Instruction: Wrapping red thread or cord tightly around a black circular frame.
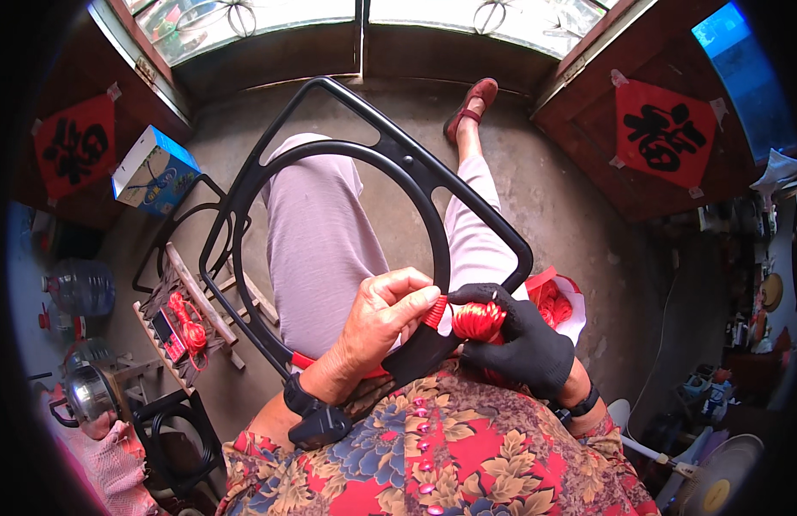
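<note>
hands [390, 314] on apparently red cord [478, 320]

A home doorway: wooden doors [665, 129] with red paper squares [662, 132], concrete floor [545, 189], kettle [89, 394].

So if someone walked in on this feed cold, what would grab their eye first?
Probably the big black frame with its round opening, lying across the person's lap in the middle of the view. Next, the bright red cord at its near edge, pinched by the bare left hand and bunched in the black-gloved right hand. Two red diamond-shaped paper signs hang on the wooden doors at upper left and upper right.
</note>
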The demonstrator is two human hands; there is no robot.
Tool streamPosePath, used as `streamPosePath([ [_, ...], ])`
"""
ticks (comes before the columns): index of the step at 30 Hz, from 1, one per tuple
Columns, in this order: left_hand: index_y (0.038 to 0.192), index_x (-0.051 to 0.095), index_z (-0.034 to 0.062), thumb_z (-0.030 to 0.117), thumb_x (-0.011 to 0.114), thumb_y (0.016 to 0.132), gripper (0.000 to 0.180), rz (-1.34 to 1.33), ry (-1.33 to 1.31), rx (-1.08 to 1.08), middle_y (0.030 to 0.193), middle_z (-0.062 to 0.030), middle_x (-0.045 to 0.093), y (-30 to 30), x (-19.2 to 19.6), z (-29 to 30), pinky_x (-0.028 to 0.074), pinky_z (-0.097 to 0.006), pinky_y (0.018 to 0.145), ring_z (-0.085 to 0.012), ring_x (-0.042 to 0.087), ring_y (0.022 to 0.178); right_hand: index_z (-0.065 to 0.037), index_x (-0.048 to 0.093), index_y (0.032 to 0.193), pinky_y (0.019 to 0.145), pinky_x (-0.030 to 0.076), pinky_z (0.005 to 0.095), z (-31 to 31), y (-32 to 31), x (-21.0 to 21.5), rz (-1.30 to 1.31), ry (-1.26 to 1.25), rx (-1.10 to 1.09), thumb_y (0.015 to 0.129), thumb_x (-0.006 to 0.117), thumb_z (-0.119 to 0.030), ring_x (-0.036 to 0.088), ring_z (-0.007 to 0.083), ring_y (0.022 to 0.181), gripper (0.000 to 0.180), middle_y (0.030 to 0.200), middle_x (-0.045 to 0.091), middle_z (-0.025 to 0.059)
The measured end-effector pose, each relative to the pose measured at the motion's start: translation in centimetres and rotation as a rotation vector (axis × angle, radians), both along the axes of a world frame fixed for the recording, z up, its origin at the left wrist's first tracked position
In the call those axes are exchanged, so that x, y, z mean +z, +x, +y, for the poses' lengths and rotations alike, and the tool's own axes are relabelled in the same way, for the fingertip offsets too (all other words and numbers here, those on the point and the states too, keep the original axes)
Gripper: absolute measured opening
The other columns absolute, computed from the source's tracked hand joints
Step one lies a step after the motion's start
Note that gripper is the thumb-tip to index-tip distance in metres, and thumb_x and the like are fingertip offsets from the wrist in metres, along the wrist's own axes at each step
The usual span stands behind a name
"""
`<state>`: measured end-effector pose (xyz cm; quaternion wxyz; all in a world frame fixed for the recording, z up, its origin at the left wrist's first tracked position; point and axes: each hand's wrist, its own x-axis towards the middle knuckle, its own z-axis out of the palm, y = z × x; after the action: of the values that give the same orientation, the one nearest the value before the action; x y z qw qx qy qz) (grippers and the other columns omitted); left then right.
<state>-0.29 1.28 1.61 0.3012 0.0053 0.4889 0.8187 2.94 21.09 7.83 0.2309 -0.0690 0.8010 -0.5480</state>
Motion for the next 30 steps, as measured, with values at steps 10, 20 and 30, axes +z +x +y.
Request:
streamPosePath([
  [10,0.082,0.063,0.002,0.016,0.06,0.089,0.016,0.023,-0.07,-0.011,0.069,0.0023,0.059,1.1,-1.3,-0.8,0.039,-0.018,0.055,-0.0028,0.048,0.058,-0.007,0.053,0.121,0.08,0.047,0.0301,0.6,-0.4,-1.4,-0.084,-0.079,0.093,0.077,0.071,-0.011,0.063,0.017,0.085,0.047,0.093,0.066,0.0101],
  [20,0.083,0.065,0.0022,0.016,0.066,0.086,0.014,-0.125,0.046,0.108,0.071,0.0012,0.061,1.5,-1.1,-0.3,0.042,-0.019,0.058,-0.0043,0.05,0.06,0.0,0.051,0.114,0.065,0.05,0.0255,6.0,1.5,-2.7,-0.101,-0.945,-0.702,0.092,0.053,-0.026,0.055,0.0139,0.069,0.034,0.078,0.055,0.0052],
  [30,0.082,0.064,0.0023,0.015,0.065,0.085,0.013,-0.059,0.072,0.024,0.07,0.001,0.06,1.5,-1.9,-1.1,0.041,-0.02,0.06,-0.0046,0.051,0.063,0.001,0.051,0.116,0.082,0.049,0.0317,10.2,0.3,-5.5,-0.216,-1.237,-0.917,0.092,0.053,-0.025,0.059,0.0194,0.085,0.036,0.096,0.06,0.0108],
])
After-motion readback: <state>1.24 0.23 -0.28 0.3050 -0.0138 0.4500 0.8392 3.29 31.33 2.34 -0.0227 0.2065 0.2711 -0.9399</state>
